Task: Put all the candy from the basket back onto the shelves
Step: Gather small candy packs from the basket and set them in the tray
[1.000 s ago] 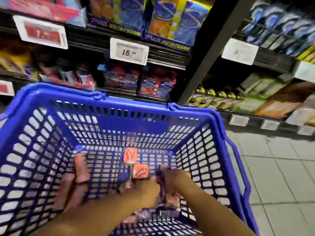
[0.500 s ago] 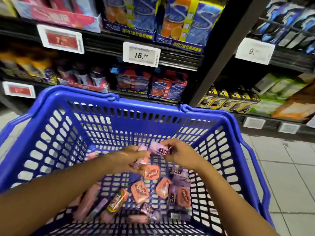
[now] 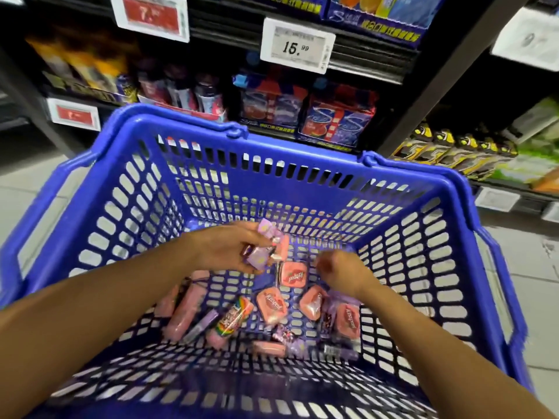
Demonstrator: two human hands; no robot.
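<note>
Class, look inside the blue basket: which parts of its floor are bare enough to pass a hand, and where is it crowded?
Bare: the floor strip along the basket's far wall, and the near strip below the candy. Crowded: the middle, under the left hand gripping small packs and the right hand.

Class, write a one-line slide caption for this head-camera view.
Left hand grips small purple and pink candy packs above a blue basket of candy; right hand reaches in.

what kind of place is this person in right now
Most likely a supermarket candy aisle: a blue shopping basket holding loose candy, a shelf price tag reading 15.99, and stocked shelves of packaged sweets behind it.
</note>
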